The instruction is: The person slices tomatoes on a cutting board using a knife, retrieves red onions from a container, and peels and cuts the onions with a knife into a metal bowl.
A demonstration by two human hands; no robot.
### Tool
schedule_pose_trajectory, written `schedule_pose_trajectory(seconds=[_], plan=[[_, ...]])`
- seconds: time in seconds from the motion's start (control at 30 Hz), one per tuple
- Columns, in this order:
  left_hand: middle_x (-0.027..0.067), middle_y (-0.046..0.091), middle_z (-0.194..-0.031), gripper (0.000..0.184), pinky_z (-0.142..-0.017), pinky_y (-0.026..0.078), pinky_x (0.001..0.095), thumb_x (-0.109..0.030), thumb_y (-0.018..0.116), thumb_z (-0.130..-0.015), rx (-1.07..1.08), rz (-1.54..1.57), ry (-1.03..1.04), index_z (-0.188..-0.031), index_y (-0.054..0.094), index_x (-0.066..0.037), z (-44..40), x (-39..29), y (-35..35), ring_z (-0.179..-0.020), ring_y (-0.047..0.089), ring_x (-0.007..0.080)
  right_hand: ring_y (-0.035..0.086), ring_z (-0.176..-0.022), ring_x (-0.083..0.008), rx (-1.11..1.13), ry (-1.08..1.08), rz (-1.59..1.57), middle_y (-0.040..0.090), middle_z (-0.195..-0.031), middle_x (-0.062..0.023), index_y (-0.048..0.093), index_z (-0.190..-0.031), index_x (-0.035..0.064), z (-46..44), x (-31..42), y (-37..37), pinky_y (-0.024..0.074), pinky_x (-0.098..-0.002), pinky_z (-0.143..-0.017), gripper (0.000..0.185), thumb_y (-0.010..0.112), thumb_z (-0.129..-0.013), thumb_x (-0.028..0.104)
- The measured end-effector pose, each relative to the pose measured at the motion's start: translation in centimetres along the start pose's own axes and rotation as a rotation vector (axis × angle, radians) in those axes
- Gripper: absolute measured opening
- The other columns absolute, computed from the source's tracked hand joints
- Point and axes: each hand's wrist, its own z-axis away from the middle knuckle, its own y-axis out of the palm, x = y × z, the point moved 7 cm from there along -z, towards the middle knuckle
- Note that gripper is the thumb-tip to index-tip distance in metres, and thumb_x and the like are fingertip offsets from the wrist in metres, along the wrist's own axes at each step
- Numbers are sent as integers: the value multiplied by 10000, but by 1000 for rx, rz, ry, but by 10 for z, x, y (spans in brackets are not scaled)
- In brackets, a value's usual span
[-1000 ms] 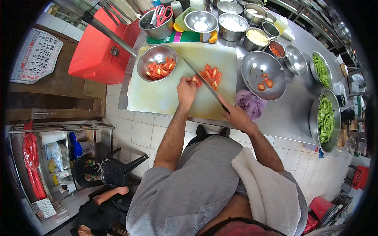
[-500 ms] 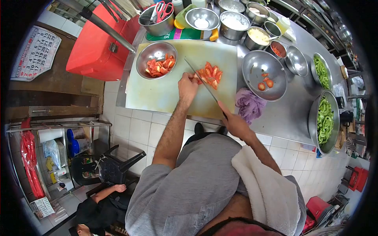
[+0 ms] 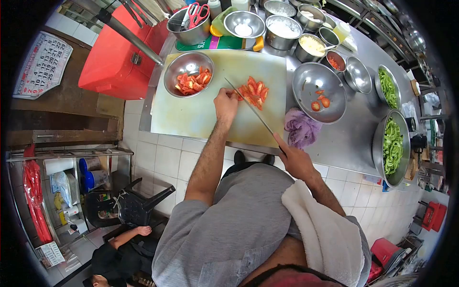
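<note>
My right hand (image 3: 297, 161) is wrapped round the handle of a long kitchen knife (image 3: 256, 109). Its blade slants up and left over the cutting board (image 3: 191, 117), along the near left side of a heap of cut tomato (image 3: 255, 93). Just left of the blade, the fingers of my left hand (image 3: 225, 106) are pinched on a piece of tomato, mostly hidden by them. Farther left on the board, a steel bowl (image 3: 173, 67) contains tomato pieces. Right of the board, a wider steel bowl (image 3: 308, 81) has a few tomato bits in it.
A purple cloth (image 3: 302, 129) lies against the board's right edge. Bowls of sliced green pepper (image 3: 393, 148) stand at the table's right. Behind the board are several steel pots (image 3: 281, 40) and a container with red scissors (image 3: 197, 15). Another person's hand (image 3: 143, 230) shows lower left.
My right hand has drawn the knife back towards my body and slightly right. My left hand stays at the tomato heap. The whole view has shifted slightly.
</note>
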Motion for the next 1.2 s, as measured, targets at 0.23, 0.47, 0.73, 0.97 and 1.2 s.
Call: schedule_pose_trajectory(seconds=[0.23, 0.47, 0.73, 0.97, 1.2], plan=[[144, 667, -770, 156, -615, 529, 315, -63, 577, -802, 21, -41, 2, -913, 584, 47, 4, -9, -4, -653, 664, 208, 615, -768, -393, 135, 71, -4, 619, -841, -243, 91, -1461, 276, 0, -5, 17, 484, -489, -673, 740, 512, -869, 134], [149, 655, -762, 139, -667, 519, 344, -72, 584, -810, 92, 44, 3, -888, 575, 43, 15, -19, -10, -699, 661, 236, 579, -788, -474, 150, 66, -211, 600, -860, -308, 102, -1457, 292, -45, 12, 11, 452, -495, -750, 725, 514, -884, 127], [191, 548, -1102, 277, -855, 445, 374, -203, 573, -872, -68, -156, 285, -1039, 568, 19, 17, -22, 7, -1018, 528, 301, 571, -943, -452, -48, 97, -303, 596, -1027, -280, 138, -1455, 272, 4, -19, -2, 453, -491, -806, 733, 534, -859, 112], [202, 376, -1347, 528, -1035, 209, 505, -403, 514, -892, -132, -236, 409, -1275, 436, -49, 23, -54, 47, -1268, 313, 349, 554, -483, -202, -73, 231, -682, 596, -757, -133, 114, -1470, 217, -3, -48, 2, 470, -335, -471, 743, 543, -879, 81], [132, 436, -1286, 550, -1007, 240, 488, -440, 591, -827, -183, -367, 362, -1242, 491, -93, 18, -64, 68, -1207, 365, 321, 414, -370, -102, 55, 162, -995, 458, -608, -27, 61, -1478, 201, -11, -41, 23, 363, -256, -336, 756, 517, -892, 64]])
